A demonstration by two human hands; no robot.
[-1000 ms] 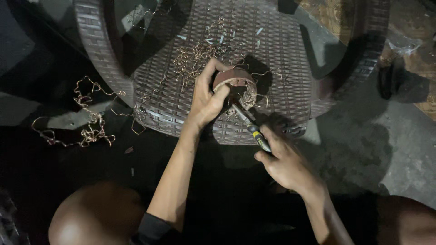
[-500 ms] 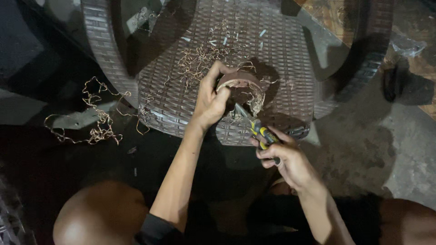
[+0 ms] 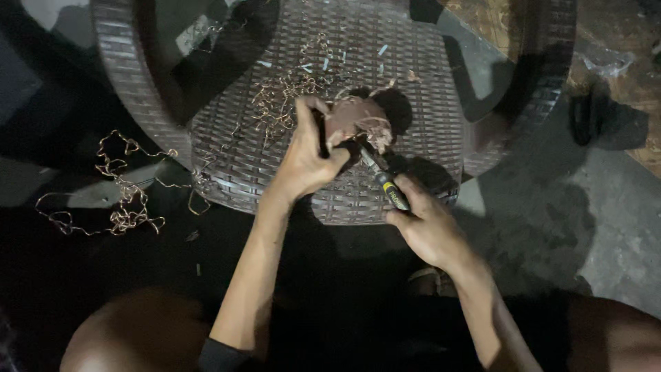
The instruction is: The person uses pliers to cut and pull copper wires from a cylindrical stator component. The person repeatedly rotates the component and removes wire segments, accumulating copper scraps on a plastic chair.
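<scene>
My left hand (image 3: 306, 157) grips a round brownish part (image 3: 352, 118) wound with thin copper wire, holding it on the seat of a dark woven chair (image 3: 413, 83). My right hand (image 3: 427, 224) holds a tool with a yellow and black handle (image 3: 392, 193); its metal tip reaches into the wire at the lower edge of the round part. Loose copper strands (image 3: 282, 96) lie scattered on the seat just left of the part.
A tangle of pulled copper wire (image 3: 120, 200) lies on the dark floor to the left of the chair. The chair's woven arms (image 3: 127, 76) curve up on both sides. Grey concrete floor (image 3: 606, 227) shows at right. My knees fill the bottom edge.
The right hand has moved back up toward the round part, bringing the tool tip into the wire. The left hand has turned the part slightly and kept its grip.
</scene>
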